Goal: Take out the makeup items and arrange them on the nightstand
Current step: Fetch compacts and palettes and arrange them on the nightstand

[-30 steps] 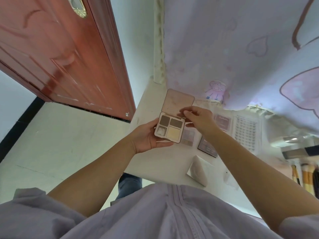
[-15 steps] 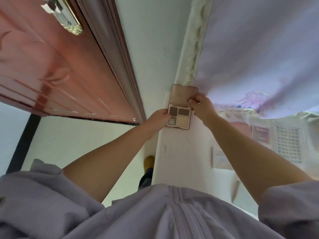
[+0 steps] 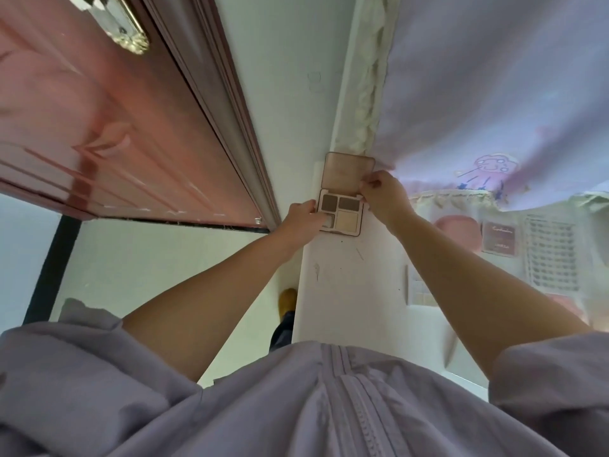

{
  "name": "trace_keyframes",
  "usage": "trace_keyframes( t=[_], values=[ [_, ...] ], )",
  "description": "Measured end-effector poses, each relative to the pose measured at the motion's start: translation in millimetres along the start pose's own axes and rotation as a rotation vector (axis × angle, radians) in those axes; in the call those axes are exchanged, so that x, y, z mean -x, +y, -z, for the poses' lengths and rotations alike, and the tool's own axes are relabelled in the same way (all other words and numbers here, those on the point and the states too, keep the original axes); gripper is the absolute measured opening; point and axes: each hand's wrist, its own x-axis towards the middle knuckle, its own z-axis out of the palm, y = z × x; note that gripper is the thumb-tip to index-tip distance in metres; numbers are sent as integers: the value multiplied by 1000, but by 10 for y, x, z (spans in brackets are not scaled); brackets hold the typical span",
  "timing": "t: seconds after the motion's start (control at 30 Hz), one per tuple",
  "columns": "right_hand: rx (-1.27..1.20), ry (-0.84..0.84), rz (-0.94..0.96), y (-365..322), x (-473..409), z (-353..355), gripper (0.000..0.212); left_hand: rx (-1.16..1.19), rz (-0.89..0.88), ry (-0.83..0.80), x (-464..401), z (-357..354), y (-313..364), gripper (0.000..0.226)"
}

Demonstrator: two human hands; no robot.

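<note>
Since the earlier frames the open eyeshadow palette (image 3: 342,211) is sitting farther toward the back of the nightstand (image 3: 349,278), carried away from the other makeup items and up near the wall, and both arms are now reaching out nearly straight.

At the far left, a reddish wooden door (image 3: 108,133) is filling the upper corner, with a brass handle plate (image 3: 125,31) at its top edge. Next to it, the left hand (image 3: 301,222) is gripping the palette's left edge, its thumb lying over the lower-left pan. The palette is resting at the far end of the white nightstand top, its lid (image 3: 347,174) standing open and showing four pans, two dark and two pale. The right hand (image 3: 385,196) is pinching the palette's right side near the hinge, fingers curled over the lid's corner.

Farther right, a pale palette (image 3: 417,290) is lying flat, partly hidden by the right forearm. Beyond it a dark maroon palette (image 3: 499,240) and a clear gridded sheet (image 3: 550,252) are lying side by side. A lilac printed bedsheet (image 3: 494,94) is hanging over the upper right.
</note>
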Motion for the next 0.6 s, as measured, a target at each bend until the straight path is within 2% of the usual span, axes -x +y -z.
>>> trace_keyframes(
  t=[0.07,0.17,0.23,0.3,0.37,0.47,0.53,0.6],
  values=[
    [-50,47,21,36,119,117,25,-62,12,68,64,-61,-51,52],
    [-52,95,69,207,368,408,24,-140,-116,321,254,-259,-89,42],
    [-2,98,79,372,587,654,16,-128,-240,397,457,-492,-51,32],
    [9,80,81,583,839,909,16,-128,-316,291,676,-819,-29,27],
    [30,39,70,840,1144,1134,17,-169,-360,100,874,-1186,-38,28],
    [224,14,46,1253,1635,1382,18,-265,-349,-170,1073,-1704,-111,29],
    [400,-49,110,1569,1902,1462,19,-347,-298,-244,1132,-1992,-201,29],
    [521,-139,187,1829,2101,1465,26,-423,-283,-230,1159,-2199,-279,31]
  ],
)
